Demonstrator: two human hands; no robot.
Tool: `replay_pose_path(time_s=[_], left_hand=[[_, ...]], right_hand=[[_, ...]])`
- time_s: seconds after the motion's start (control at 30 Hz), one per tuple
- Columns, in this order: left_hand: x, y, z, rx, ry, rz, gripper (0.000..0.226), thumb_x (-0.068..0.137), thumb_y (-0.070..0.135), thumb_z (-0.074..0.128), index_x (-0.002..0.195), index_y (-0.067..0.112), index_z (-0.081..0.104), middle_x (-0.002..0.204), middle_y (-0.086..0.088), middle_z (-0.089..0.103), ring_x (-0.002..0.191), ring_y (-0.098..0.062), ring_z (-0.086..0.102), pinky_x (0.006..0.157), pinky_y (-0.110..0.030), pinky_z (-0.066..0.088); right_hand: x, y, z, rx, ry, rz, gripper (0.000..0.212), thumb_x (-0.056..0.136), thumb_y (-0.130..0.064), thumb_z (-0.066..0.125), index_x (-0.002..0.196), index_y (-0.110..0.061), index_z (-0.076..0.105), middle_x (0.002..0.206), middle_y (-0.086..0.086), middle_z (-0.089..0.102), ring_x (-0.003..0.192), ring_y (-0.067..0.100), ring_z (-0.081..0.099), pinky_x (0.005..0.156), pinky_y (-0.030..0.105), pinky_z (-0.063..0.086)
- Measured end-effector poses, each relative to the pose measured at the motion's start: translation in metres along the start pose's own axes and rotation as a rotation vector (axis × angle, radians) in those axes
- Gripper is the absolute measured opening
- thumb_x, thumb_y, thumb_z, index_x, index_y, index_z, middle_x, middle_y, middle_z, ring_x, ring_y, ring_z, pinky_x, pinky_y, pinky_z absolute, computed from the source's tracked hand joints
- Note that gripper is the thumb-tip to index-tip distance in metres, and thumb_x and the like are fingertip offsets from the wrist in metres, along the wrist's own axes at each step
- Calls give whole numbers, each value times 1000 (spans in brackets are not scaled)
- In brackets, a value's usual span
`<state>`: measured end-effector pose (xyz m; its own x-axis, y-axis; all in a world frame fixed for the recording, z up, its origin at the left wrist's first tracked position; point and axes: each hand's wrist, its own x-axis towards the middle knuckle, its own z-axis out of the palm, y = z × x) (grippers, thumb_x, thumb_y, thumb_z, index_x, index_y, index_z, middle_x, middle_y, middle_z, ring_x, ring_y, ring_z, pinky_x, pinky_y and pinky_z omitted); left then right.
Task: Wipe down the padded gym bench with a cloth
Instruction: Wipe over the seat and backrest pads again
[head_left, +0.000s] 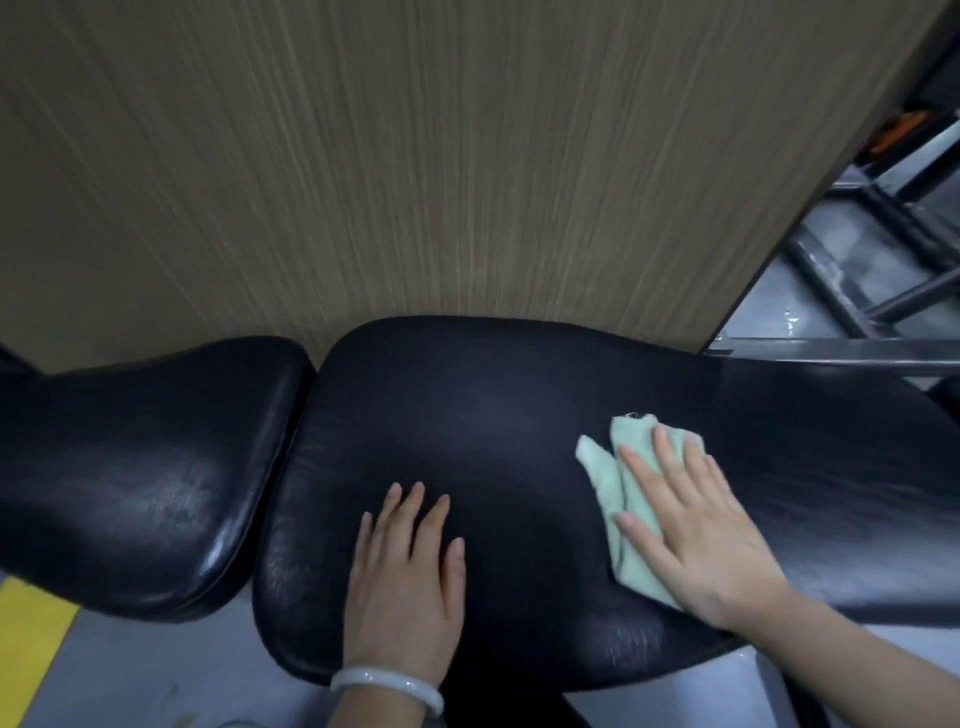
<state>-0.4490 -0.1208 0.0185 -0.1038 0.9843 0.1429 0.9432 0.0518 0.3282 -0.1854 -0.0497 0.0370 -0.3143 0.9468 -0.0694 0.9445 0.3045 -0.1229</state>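
While the right hand (696, 525) presses the pale green cloth (618, 499) flat on the black bench (467, 415) with straight, spread fingers (662, 447), the left hand (405, 571) rests open beside it, holding nothing. Loosely folded, the cloth may bunch or slip from under the palm. A wooden wall (415, 156) stands right behind the bench, leaving little room there; a metal frame (857, 270) stands at the right.

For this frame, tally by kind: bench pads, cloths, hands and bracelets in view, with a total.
Black padded bench pads: 2, the smaller pad and the larger pad
Pale green cloths: 1
Hands: 2, left hand and right hand
White bangle bracelets: 1
Total: 6
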Motion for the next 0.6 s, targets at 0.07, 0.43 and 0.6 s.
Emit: replay_pose_path(time_s=[0.07,0.43,0.6], left_hand=[[-2,29,10,41,-49,-32,69,101,46,7,125,12,62,136,-7,55,133,-23,42,110,-42,19],[-1,66,36,118,-5,-71,79,97,55,6,134,4,53,144,-14,46,138,-25,29,114,-44,11],[0,71,32,112,-5,-74,72,98,52,10,136,6,50,145,-12,44,139,-24,29,115,-41,9]], right_hand=[[-3,15,-5,-1,-39,75,89,73,-79,-21,148,-34,-5,160,4,-8,146,27,-13,117,34,-11],[-11,30,1,-34,1,-70,66,96,-63,15,151,-28,24,158,11,19,145,35,14,113,41,10],[-20,82,-12,-9,-17,234,88,77,-77,-12,152,-32,2,160,7,-9,146,32,-13,117,37,-10]])
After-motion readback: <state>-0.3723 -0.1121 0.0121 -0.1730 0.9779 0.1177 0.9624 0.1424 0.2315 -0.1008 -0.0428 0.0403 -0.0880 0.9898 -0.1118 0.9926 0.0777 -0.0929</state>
